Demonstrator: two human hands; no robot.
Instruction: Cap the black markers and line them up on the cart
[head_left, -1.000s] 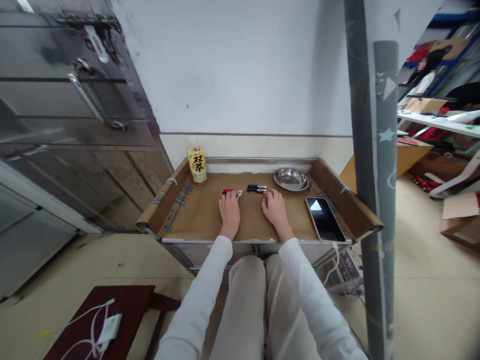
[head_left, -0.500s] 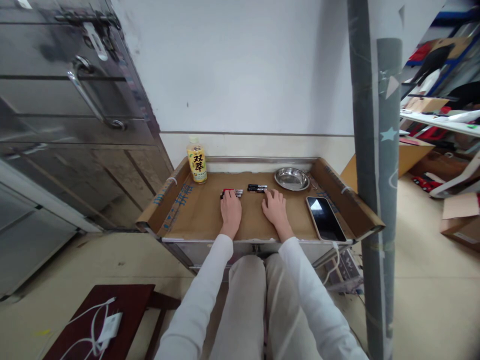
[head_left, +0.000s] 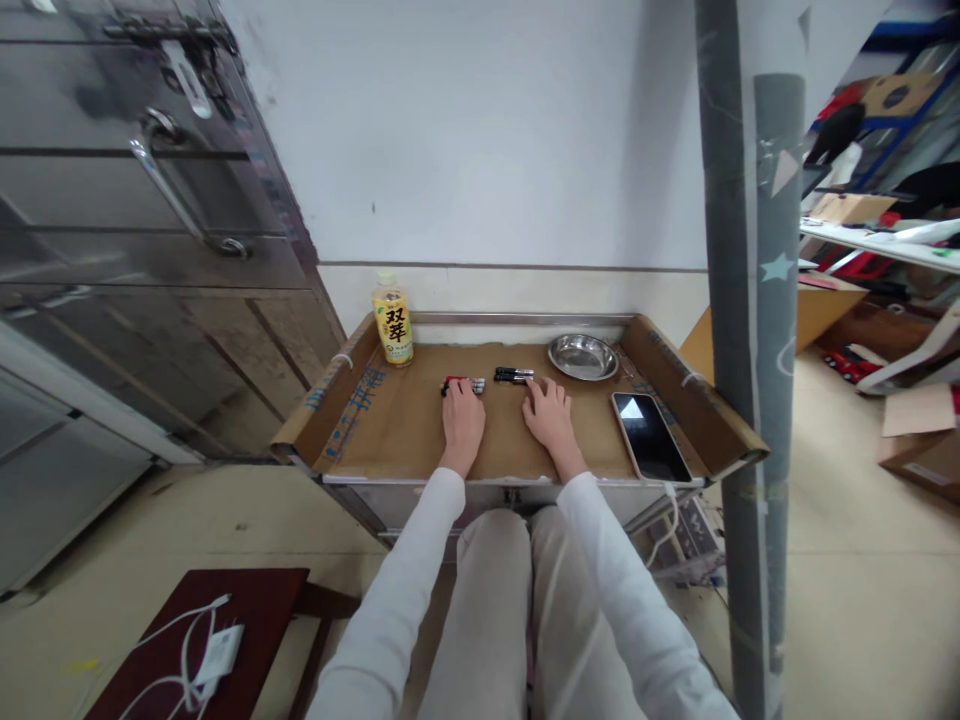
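Right up close, two legs in pale trousers (head_left: pixel 495 590), and above them two white sleeves (head_left: pixel 409 580), angled forward over the near edge of a cardboard-lined tray table (head_left: pixel 405 430). On to the hands, side by side, palms down, with bare cardboard between. First, the left hand (head_left: pixel 463 425), wrist low, fingers close together and pointing straight ahead, fingertips at the red-and-silver cylinders (head_left: pixel 472 384); cannot tell whether pinching or merely resting. Then the right hand (head_left: pixel 551 418), slanted inward, fingers loosely bent and parted, thumb apart, one fingertip right by the end of the black cylinders (head_left: pixel 514 376); contact or a sliver of a gap, cannot tell. Off to the right, near the front, one dark-screened phone (head_left: pixel 651 437) with one white cable (head_left: pixel 671 525) at the near end. And the little cylinders, mid-tray: short, slim, lying crosswise in two groups, red and silver on the left, black with pale marks on the right, at least two in each, exact count too small to tell. Farther back, one round, shiny metal dish (head_left: pixel 581 358) on the right, one yellow-labelled bottle (head_left: pixel 393 325) upright in the left corner. Beyond, one pale wall (head_left: pixel 480 140).
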